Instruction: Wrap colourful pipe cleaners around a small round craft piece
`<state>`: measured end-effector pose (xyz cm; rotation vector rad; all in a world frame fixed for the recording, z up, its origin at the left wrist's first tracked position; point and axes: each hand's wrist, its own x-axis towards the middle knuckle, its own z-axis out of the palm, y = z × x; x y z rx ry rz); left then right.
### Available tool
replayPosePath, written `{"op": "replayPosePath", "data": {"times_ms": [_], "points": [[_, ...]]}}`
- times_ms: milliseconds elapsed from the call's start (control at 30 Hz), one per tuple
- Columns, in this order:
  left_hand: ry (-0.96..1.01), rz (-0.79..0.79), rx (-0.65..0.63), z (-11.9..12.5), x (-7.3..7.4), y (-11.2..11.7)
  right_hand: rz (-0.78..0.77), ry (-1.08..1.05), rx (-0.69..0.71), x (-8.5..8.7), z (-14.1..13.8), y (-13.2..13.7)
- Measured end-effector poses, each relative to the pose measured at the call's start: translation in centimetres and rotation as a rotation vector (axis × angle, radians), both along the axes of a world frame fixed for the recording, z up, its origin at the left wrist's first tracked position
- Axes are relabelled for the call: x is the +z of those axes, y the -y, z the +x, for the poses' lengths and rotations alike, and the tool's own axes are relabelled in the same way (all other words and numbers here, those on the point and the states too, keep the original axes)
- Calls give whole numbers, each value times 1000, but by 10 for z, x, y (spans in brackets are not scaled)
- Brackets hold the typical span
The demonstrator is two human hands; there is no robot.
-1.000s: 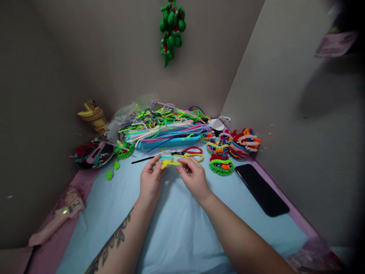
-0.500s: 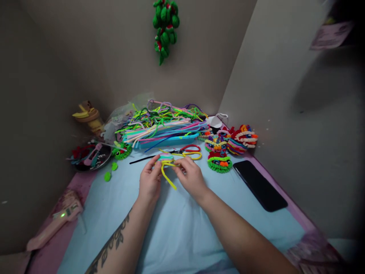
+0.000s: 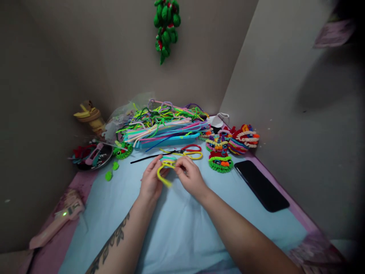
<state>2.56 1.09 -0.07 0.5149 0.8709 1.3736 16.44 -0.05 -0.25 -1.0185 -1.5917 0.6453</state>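
Both hands meet above the light blue table cover (image 3: 176,228), near its far middle. My left hand (image 3: 150,182) pinches a small coiled piece of teal and yellow pipe cleaner (image 3: 167,163). My right hand (image 3: 190,177) is closed on the same yellow pipe cleaner, whose loose end (image 3: 162,178) curls down between the hands. Just beyond the fingers lie red and yellow-handled scissors (image 3: 190,151) and a thin black stick (image 3: 145,158).
A heap of coloured pipe cleaners (image 3: 162,123) lies at the back on a blue tray. Finished fuzzy figures (image 3: 228,146) sit at the right, a black phone (image 3: 261,184) beside them. A dark dish of bits (image 3: 91,155) and a pink glue gun (image 3: 55,224) lie left. A green ornament (image 3: 165,26) hangs on the wall.
The yellow pipe cleaner's free end, flat between the hands a second ago, has swung down and curled leftward under my left hand. Both hands stay in place.
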Motion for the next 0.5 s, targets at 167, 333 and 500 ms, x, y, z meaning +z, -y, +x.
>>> {"op": "replayPosePath", "data": {"times_ms": [167,333,500], "points": [[40,-26,-32,0,0,0,-92,-180,37,-7,0,-5],[46,-30,-22,-1,-1,1,-140,-216,-68,-15,0,-14],[40,-42,-36,0,0,1,-162,-173,-150,-18,2,-17]]}}
